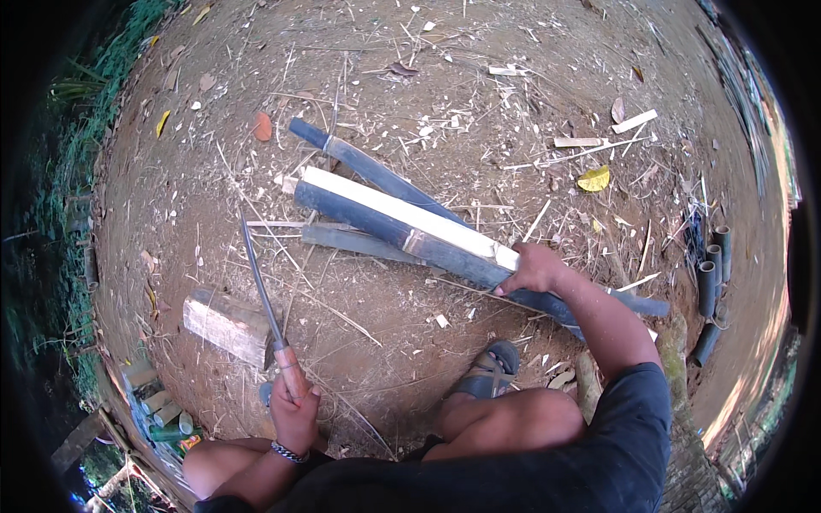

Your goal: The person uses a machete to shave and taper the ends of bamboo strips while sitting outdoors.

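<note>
My left hand (296, 416) is closed round the wooden handle of a long-bladed machete (259, 282), its dark blade pointing up and away from me. With my right hand (534, 268) I grip the near end of a split bamboo piece (376, 215), dark-skinned outside with a pale cut edge facing up. That piece lies slanting across other dark bamboo lengths; one bamboo strip (385, 178) sticks out behind it, and a greyish bamboo piece (355, 242) shows beneath. Blade and bamboo are apart.
A squared wood block (229, 327) lies left of the machete. Pale offcuts (634, 120) and shavings litter the dirt. Several bamboo tubes (707, 289) stand or lie at the right, with more cut tubes (168, 414) at the lower left. My sandalled foot (489, 373) rests near the bamboo.
</note>
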Demonstrator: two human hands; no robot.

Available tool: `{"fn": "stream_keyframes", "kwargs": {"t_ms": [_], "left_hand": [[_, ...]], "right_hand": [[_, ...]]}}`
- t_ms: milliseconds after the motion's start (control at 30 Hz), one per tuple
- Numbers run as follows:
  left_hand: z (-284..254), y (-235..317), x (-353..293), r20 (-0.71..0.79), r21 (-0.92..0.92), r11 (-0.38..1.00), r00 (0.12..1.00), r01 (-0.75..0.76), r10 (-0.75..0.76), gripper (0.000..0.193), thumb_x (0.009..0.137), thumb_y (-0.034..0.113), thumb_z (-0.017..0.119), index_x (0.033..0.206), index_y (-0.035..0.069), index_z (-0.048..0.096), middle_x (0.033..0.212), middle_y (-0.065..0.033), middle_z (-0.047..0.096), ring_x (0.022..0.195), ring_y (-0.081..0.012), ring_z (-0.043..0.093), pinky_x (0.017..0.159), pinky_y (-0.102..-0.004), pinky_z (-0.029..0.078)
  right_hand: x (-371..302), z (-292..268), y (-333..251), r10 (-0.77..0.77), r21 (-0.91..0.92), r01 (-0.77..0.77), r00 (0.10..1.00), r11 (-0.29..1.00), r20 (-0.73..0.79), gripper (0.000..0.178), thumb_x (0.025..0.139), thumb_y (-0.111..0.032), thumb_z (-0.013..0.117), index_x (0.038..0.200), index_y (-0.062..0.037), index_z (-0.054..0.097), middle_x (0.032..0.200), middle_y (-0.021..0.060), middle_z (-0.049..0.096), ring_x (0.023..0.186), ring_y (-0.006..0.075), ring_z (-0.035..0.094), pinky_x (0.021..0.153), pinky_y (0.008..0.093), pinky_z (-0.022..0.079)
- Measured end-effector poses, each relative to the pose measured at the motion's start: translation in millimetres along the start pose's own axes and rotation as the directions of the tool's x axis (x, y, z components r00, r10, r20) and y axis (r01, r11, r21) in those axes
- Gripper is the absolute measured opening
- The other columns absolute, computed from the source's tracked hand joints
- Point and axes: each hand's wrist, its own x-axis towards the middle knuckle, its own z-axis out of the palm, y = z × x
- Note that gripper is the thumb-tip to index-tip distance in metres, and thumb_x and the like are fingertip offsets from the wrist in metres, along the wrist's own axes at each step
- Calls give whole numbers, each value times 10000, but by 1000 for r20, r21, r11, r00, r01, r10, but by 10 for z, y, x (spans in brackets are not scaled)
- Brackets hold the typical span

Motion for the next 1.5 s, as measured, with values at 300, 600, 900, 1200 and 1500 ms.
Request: {"fn": "stream_keyframes", "kwargs": {"t_ms": [300,600,900,1200,1500], "left_hand": [[-425,199,-100,23,-117,991,998,-62,65,230,848,7,654,1014,42,499,825,3,519,714,-65,508,627,-244,445],[-929,502,-412,95,-238,967,993,96,-75,211,864,28,659,982,38,485,788,-8,523,672,-61,489,585,-246,427],[-1315,65,-601,34,-294,952,996,85,-78,222,886,-12,585,1068,30,464,813,-10,520,666,-67,520,579,-232,442],[-1380,-86,-810,105,-284,939,980,194,-171,206,895,79,641,993,46,463,794,-19,538,656,-80,538,577,-246,453],[-1336,-163,-1071,263,173,984,965,-45,-2,699,824,177,741,1368,-20,349,1235,-194,572,1149,-263,584,961,-388,470]], "right_hand": [[15,172,-1118,10,96,5,988,995,-153,1045,540,-577,849,1255,114,528,1159,289,634,1104,387,621,961,404,485],[-363,281,-2051,92,140,-71,984,988,-153,1079,516,-532,870,1292,121,501,1169,295,634,1108,383,622,981,396,479],[-16,917,-1738,51,-18,-58,959,998,-280,1132,565,-516,878,1473,-81,360,1436,256,434,1306,379,473,1080,442,405],[-829,1184,-2557,-128,117,192,901,974,-414,700,833,-467,723,1341,-31,520,1308,227,557,1198,363,557,1032,434,444],[-1718,2156,-4110,-530,957,49,840,287,116,397,932,-372,637,1137,-32,634,991,69,677,895,154,630,822,300,506]]}}
